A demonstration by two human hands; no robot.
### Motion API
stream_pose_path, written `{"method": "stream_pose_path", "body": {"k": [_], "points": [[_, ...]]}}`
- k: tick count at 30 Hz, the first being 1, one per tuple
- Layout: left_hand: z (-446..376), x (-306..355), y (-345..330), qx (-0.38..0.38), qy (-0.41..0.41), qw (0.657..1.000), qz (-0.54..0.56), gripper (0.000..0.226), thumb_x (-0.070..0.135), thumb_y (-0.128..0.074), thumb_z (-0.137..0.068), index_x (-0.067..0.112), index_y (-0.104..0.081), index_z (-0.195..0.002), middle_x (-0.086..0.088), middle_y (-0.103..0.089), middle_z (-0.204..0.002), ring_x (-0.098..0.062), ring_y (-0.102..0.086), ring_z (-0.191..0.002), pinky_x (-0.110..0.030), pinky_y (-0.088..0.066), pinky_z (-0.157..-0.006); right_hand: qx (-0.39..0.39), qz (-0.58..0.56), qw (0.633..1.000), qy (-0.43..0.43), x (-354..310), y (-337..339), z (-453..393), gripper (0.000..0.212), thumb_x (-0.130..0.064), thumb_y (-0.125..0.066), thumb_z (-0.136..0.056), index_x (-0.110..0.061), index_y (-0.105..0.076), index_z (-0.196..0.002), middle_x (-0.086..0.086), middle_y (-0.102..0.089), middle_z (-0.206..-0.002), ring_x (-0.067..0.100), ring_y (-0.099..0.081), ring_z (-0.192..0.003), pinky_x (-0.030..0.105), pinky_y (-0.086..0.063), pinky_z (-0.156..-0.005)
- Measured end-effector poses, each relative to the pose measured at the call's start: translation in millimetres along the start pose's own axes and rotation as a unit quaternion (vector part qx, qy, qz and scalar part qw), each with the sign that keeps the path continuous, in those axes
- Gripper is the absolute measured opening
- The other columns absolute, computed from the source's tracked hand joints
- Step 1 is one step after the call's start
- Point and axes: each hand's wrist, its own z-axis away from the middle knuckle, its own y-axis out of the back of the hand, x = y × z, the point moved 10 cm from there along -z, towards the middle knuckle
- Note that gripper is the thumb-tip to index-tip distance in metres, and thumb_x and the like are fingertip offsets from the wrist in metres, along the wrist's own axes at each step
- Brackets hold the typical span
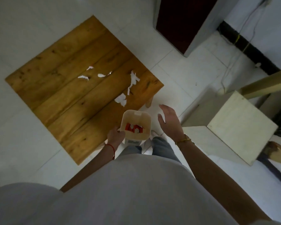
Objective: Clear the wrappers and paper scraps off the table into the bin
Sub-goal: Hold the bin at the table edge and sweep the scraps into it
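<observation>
A square wooden table [68,88] carries several white torn paper scraps: one large scrap [121,99] near its right front edge, a long strip [133,78] by the right corner, smaller bits [83,77] toward the middle. My left hand [115,134] grips the left rim of a small beige bin [144,119], held just off the table's front right edge. Red wrappers [134,128] lie inside the bin. My right hand [169,120] hovers to the right of the bin, fingers spread, holding nothing.
White tiled floor surrounds the table. A pale box-like cabinet [240,125] stands to the right, close to my right arm. A dark red door [183,21] is at the back, with cables [238,38] along the far wall. A wooden disc [276,151] lies at far right.
</observation>
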Motion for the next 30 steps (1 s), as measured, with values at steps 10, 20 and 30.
{"method": "stream_pose_path", "body": {"k": [10, 20, 30], "points": [[-6, -30, -35, 0.114, 0.109, 0.981, 0.113, 0.047, 0.009, -0.05, -0.08, 0.019, -0.056, -0.126, -0.007, -0.067, -0.107, -0.017, -0.058, -0.078, -0.026, -0.05, -0.072, -0.131, 0.046, 0.973, 0.182, -12, -33, -83, 0.048, -0.027, -0.048, -0.098, -0.012, -0.037, -0.143, 0.011, -0.043, -0.145, 0.026, -0.042, -0.132, 0.034, -0.04, -0.105], [-36, -66, -94, 0.153, 0.174, 0.95, 0.208, 0.047, 0.008, -0.048, -0.079, 0.019, -0.057, -0.125, -0.006, -0.067, -0.113, -0.015, -0.056, -0.086, -0.023, -0.045, -0.075, -0.206, 0.095, 0.93, 0.289, -26, -101, -145, 0.047, -0.024, -0.043, -0.1, -0.008, -0.037, -0.144, 0.01, -0.036, -0.15, 0.024, -0.029, -0.141, 0.038, -0.033, -0.113], [-88, -111, -139, 0.173, 0.207, 0.934, 0.235, 0.048, 0.008, -0.046, -0.081, 0.017, -0.055, -0.127, -0.009, -0.066, -0.115, -0.018, -0.058, -0.083, -0.022, -0.048, -0.068, -0.272, 0.116, 0.891, 0.345, -41, -196, -182, 0.051, -0.026, -0.035, -0.101, -0.009, -0.026, -0.149, 0.007, -0.023, -0.158, 0.021, -0.011, -0.148, 0.033, -0.013, -0.118]]}}
